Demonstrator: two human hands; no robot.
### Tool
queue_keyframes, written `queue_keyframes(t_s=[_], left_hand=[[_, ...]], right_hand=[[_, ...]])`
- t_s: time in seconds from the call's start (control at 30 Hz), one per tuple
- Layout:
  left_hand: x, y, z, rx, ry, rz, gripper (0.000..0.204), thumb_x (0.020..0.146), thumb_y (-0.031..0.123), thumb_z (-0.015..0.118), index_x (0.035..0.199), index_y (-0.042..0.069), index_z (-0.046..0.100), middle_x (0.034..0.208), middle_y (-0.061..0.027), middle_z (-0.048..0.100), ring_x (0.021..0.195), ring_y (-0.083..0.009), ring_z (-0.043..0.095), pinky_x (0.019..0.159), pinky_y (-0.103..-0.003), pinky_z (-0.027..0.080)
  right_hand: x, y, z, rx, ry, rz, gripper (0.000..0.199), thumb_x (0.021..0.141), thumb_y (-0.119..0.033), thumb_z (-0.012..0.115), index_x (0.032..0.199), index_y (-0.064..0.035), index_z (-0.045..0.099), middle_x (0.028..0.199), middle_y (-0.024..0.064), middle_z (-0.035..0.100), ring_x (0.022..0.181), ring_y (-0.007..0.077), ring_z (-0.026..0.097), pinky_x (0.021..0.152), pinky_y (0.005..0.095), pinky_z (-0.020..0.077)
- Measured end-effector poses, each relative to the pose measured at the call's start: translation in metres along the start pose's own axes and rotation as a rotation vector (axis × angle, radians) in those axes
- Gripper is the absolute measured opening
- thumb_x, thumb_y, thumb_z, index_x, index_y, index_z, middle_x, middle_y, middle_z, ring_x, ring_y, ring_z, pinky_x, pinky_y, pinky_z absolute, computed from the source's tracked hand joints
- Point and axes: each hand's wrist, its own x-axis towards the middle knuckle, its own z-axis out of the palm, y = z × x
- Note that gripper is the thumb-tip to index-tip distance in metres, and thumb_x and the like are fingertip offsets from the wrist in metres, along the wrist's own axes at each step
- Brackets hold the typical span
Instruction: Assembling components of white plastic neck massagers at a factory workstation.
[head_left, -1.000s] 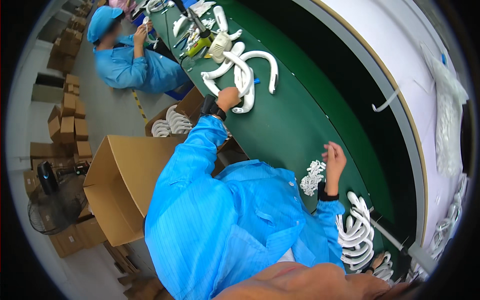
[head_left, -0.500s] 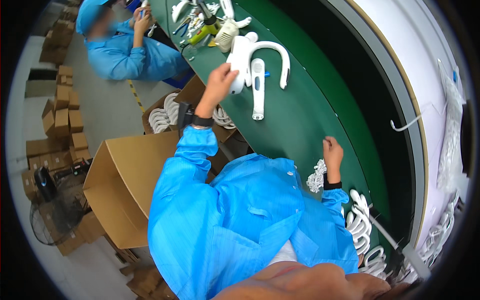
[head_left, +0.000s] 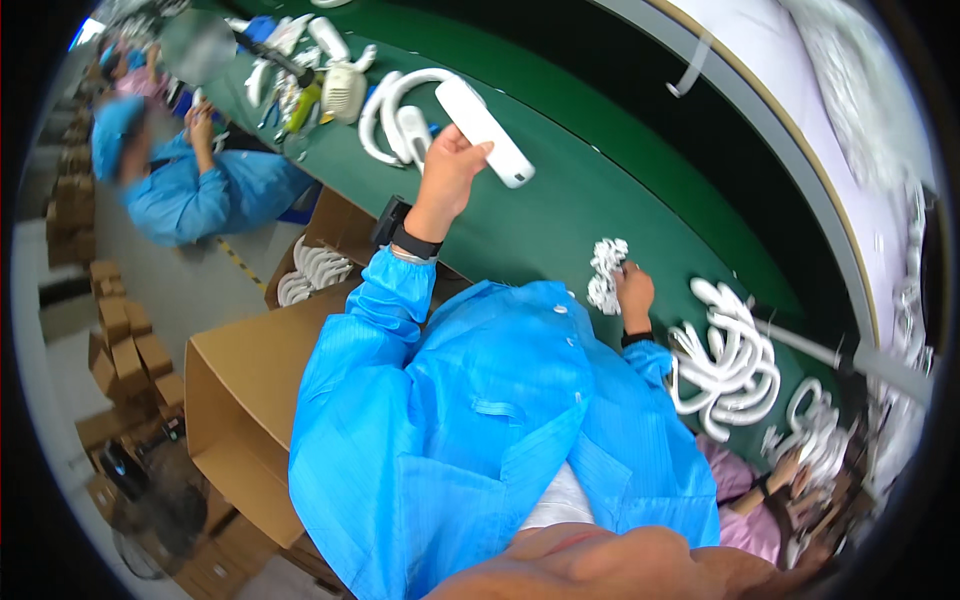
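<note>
My left hand is closed round the near side of a long white plastic casing with rounded ends and a small dark slot at one end. It tilts above the green table. Beyond it lie white curved neckband-shaped pieces, one with a grey oval on its arm. My right hand is at a small heap of white parts, its fingertips bent together at the heap's edge. Whether they pinch a part is too small to tell.
White curved tubes are piled right of my right hand. An open cardboard box stands at my left. A yellow-green tool lies far left among loose parts. A co-worker in blue sits beyond; another person's hands work at lower right.
My left hand has raised the white casing and turned it away from the curved pieces. My right hand has come to the small white parts. The view has swung, shifting the far table leftward.
</note>
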Motion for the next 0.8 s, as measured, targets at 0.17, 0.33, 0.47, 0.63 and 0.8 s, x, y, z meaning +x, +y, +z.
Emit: queue_keyframes(t_s=[0.17, 0.33, 0.47, 0.63, 0.8], left_hand=[[-0.031, -0.083, 0.019, 1.098, -0.237, 0.318, 0.026, 0.073, 0.005, 0.066, 0.097, 0.007, 0.059, 0.077, -0.0049, 0.063, 0.069, -0.0212, 0.062, 0.058, -0.032, 0.046], [-0.037, -0.143, -0.016, 1.528, -0.506, 0.558, 0.018, 0.077, 0.009, 0.06, 0.094, 0.01, 0.055, 0.081, -0.0074, 0.063, 0.062, -0.0282, 0.061, 0.053, -0.04, 0.046], [-0.028, -0.145, -0.05, 1.591, -0.728, 0.685, 0.023, 0.074, 0.005, 0.055, 0.096, 0.011, 0.056, 0.101, -0.0052, 0.063, 0.07, -0.0254, 0.063, 0.06, -0.037, 0.051], [-0.015, -0.131, -0.069, 1.683, -0.812, 0.719, 0.022, 0.074, 0.004, 0.055, 0.095, 0.008, 0.057, 0.113, -0.0055, 0.059, 0.086, -0.0265, 0.061, 0.071, -0.035, 0.052], [-0.026, -0.123, -0.041, 1.734, -0.379, 0.504, 0.03, 0.077, 0.012, 0.059, 0.105, 0.005, 0.053, 0.111, -0.013, 0.059, 0.093, -0.0334, 0.059, 0.074, -0.039, 0.05]], right_hand=[[0.002, 0.024, 0.008, 0.188, 0.068, 0.004, 0.015, 0.074, -0.024, 0.064, 0.081, -0.0105, 0.065, 0.073, 0.015, 0.063, 0.068, 0.0357, 0.06, 0.061, 0.0439, 0.047], [0.001, 0.038, 0.012, 0.772, -0.152, 0.357, 0.014, 0.079, -0.013, 0.061, 0.086, -0.0031, 0.066, 0.07, 0.0095, 0.065, 0.06, 0.0171, 0.061, 0.053, 0.0308, 0.0488], [-0.01, 0.024, -0.012, 1.429, -0.122, 0.477, 0.013, 0.086, -0.007, 0.058, 0.09, 0.0043, 0.063, 0.08, 0.0105, 0.065, 0.063, 0.0133, 0.061, 0.056, 0.0242, 0.053], [-0.019, 0.017, -0.027, 1.573, -0.1, 0.448, 0.014, 0.086, -0.005, 0.057, 0.095, 0.0042, 0.062, 0.083, 0.0128, 0.066, 0.066, 0.0149, 0.063, 0.059, 0.025, 0.0538], [-0.021, 0.007, -0.047, 1.696, -0.093, 0.362, 0.016, 0.087, -0.003, 0.055, 0.099, 0.0045, 0.062, 0.089, 0.0162, 0.066, 0.071, 0.0175, 0.065, 0.063, 0.026, 0.0554]])
